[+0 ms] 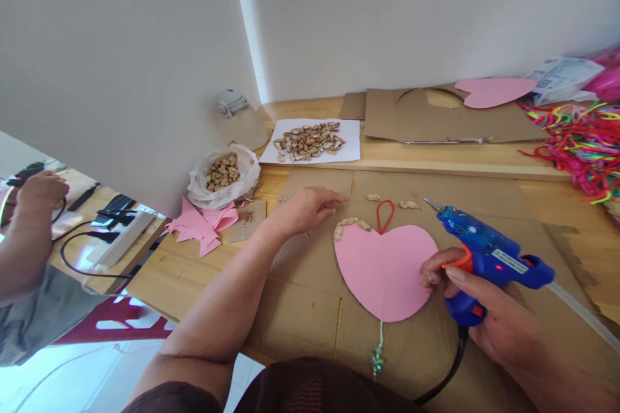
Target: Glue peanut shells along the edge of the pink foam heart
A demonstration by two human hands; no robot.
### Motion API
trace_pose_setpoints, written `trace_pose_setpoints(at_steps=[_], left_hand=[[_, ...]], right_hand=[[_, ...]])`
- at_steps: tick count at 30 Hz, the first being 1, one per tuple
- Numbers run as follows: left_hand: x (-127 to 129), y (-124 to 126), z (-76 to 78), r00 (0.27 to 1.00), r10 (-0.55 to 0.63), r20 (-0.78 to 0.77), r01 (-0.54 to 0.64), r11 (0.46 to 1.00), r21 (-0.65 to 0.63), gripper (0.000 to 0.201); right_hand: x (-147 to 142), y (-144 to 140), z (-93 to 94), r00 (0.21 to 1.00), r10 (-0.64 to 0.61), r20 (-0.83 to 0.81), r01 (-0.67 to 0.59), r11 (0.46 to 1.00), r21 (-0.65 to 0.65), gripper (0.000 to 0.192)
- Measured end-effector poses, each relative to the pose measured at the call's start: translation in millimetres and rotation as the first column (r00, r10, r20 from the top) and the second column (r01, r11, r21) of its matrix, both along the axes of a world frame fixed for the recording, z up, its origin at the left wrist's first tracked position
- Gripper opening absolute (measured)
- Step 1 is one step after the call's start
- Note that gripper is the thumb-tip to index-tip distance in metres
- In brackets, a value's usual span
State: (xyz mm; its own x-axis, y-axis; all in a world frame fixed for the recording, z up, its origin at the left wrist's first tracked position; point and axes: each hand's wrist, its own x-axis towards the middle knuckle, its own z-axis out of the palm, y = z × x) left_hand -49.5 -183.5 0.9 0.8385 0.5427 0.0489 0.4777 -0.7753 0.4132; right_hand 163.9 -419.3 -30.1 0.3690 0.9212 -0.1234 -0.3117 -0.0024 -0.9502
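Two hands are seen at work in the single head view, over a sheet of brown cardboard (310,310) laid on a wooden table (194,264). A blue glue gun (489,261) is gripped in the right hand (489,310), the fingers wrapped round the handle and one finger laid on the orange trigger; its nozzle is pointed up and left, clear of the work. The left hand (305,208) is stretched forward with loosely curled fingers, its fingertips resting at the upper left edge of a pink paper heart (385,271); whether a shell is pinched there cannot be told. The heart lies flat on the cardboard between the hands, a red loop (385,214) at its notch and a short row of peanut shells (351,224) already set along its left lobe. Two loose shells (391,201) lie just beyond it.

Further back, more shells are heaped on a white sheet (351,148), and peanuts sit in a plastic bag (223,175). Another person's arm (24,232) is seen at the far left.

A burn is judged possible, since the left fingertips rest close to where hot glue would be laid. Stray glue could also drip from the raised nozzle onto the pink paper, and the trailing cord (445,374) could drag the heart askew.
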Motion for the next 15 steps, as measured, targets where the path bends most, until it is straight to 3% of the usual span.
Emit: trace_pose_setpoints(at_steps=[8, 15], left_hand=[[-3.2, 2.4, 3.8, 0.988, 0.156, -0.016, -0.156, 0.988, 0.005, 0.028], [-2.8, -1.1, 7.8, 0.984, 0.173, -0.052, -0.177, 0.979, -0.097, 0.024]], right_hand=[[-1.5, 1.1, 2.2, 1.0, -0.026, 0.01, 0.026, 1.0, -0.018, 0.016], [0.1, 2.1, 2.6, 0.999, -0.009, 0.036, 0.009, 1.0, -0.018, 0.016]])
